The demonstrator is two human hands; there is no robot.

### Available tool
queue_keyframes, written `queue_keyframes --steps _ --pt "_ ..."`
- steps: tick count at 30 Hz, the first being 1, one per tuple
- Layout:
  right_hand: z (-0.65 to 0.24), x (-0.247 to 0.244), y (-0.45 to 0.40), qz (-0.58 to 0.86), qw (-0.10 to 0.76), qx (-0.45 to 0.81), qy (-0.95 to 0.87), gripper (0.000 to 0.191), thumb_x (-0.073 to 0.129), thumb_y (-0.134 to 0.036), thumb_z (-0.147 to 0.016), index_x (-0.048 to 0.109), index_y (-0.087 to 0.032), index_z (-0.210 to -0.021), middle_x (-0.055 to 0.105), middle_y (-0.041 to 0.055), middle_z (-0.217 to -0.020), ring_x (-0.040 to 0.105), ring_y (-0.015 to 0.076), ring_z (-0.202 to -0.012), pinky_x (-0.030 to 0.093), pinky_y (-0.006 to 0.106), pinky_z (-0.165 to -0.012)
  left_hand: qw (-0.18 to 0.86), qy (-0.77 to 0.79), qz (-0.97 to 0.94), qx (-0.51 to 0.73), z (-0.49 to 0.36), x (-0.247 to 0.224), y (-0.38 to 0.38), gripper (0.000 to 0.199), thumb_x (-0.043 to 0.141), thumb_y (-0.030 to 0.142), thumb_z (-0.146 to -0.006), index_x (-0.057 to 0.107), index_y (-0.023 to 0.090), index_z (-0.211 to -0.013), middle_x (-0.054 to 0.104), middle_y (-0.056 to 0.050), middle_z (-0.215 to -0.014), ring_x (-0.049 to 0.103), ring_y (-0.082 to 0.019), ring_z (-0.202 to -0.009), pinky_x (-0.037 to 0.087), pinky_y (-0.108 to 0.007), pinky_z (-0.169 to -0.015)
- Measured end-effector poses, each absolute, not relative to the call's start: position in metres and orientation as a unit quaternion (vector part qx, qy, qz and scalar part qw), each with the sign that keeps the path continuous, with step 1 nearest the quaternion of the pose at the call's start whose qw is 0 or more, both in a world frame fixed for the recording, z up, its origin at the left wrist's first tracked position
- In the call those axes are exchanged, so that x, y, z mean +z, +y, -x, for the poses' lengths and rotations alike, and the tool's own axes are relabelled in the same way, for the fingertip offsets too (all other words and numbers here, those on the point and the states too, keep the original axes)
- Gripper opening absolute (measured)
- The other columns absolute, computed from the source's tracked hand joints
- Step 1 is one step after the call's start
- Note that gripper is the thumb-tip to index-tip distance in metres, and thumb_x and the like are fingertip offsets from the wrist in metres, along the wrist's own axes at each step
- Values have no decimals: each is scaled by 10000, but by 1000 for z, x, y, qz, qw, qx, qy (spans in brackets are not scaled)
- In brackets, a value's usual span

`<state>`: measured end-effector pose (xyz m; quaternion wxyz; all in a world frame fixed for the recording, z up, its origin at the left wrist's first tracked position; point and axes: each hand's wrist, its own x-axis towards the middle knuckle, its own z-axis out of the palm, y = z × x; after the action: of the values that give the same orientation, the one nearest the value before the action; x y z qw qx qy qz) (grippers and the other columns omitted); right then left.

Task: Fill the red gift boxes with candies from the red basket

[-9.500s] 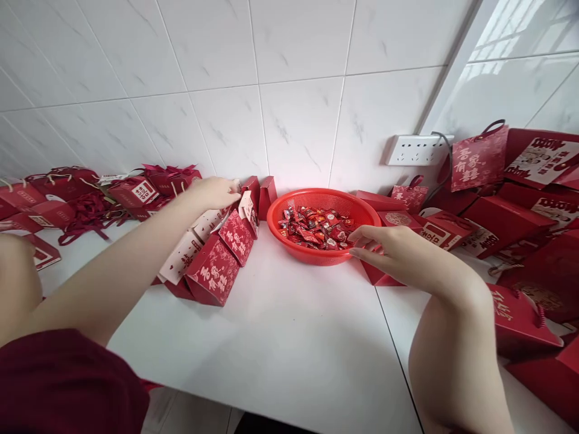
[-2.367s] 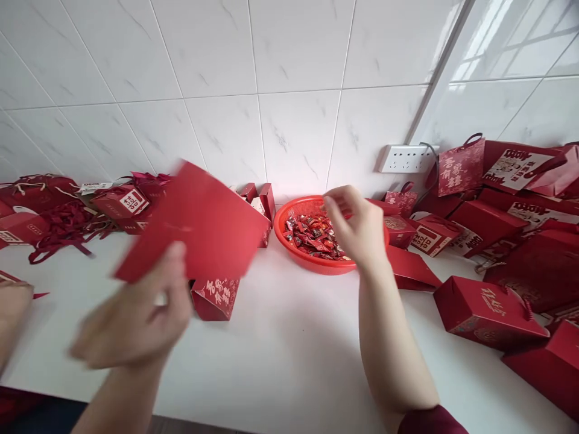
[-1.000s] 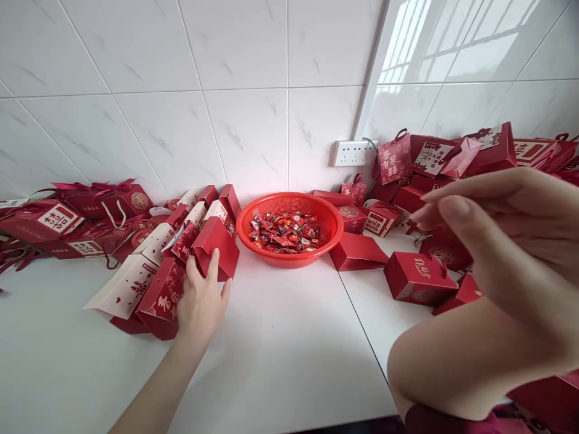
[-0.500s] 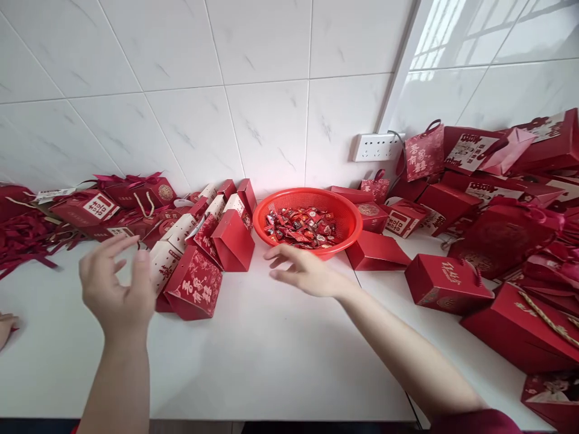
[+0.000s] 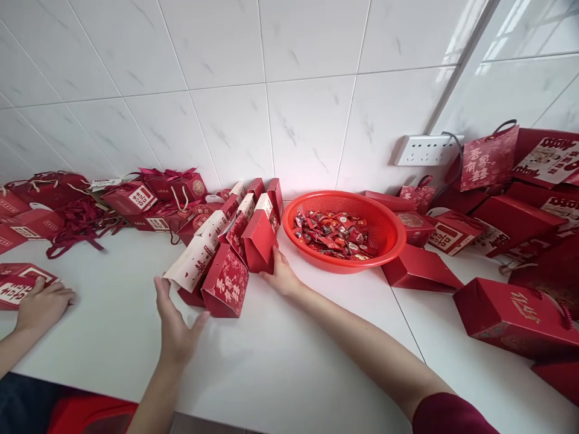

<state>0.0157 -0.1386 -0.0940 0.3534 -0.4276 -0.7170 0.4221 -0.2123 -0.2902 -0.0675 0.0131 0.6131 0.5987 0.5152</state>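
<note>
Rows of small red and cream paper gift boxes stand in the middle of the table. My left hand point(image 5: 177, 328) is open, thumb and fingers spread, beside the front cream-topped box point(image 5: 192, 262) and the red box with white lettering point(image 5: 226, 284). On the other side of the rows, my right hand point(image 5: 284, 276) rests its fingers against the side of a plain red box point(image 5: 259, 242); part of its fingers is hidden behind that box. Right of the rows stands a red plastic basket point(image 5: 393, 238) holding many small wrapped candies point(image 5: 335, 235).
At the left a co-worker's hand point(image 5: 43, 306) lies on a red box point(image 5: 15, 283). Red gift boxes and dark red ribbons point(image 5: 81, 223) are piled along the wall. More red boxes point(image 5: 515, 313) crowd the right side. A power strip point(image 5: 427, 150) is on the tiled wall.
My view has turned left. My right hand has moved from in front of the basket to the plain red box. My left hand has lowered beside the front boxes.
</note>
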Motion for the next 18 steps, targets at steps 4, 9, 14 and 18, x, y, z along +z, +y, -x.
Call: queue_keyframes --steps 4,9,14,18 --pt "-7 -102 -145 446 332 394 -731 908 640 -310 -786 185 -97 -1543 268 185 -1580 243 299 -1465 248 446 -1188 7 694 -560 452 199 -77 -304 1443 865 482 -594 -203 256 -1538 -96 -149 -1636 -41 -391 -1496 73 -600 -1194" --pt "2 -104 -146 478 333 346 -736 796 556 -352 -851 234 -88 -1530 328 172 -1550 309 299 -1424 267 452 -1169 31 751 -507 423 200 -80 -294 1495 901 402 -537 -184 200 -1545 -17 -208 -1625 10 -395 -1495 146 -606 -1182" --pt "10 -101 -142 523 348 313 -712 793 538 -365 -863 205 -103 -1534 338 188 -1533 354 305 -1387 279 477 -1145 44 725 -519 452 204 -78 -282 1449 889 366 -554 -138 168 -1556 69 -221 -1612 101 -381 -1489 200 -569 -1180" --pt "11 -94 -140 540 336 309 -708 840 563 -393 -847 187 -89 -1534 321 196 -1537 327 316 -1404 259 473 -1152 88 694 -511 499 205 -73 -278 1437 890 345 -548 -116 192 -1563 123 -201 -1607 186 -394 -1469 224 -561 -1177"
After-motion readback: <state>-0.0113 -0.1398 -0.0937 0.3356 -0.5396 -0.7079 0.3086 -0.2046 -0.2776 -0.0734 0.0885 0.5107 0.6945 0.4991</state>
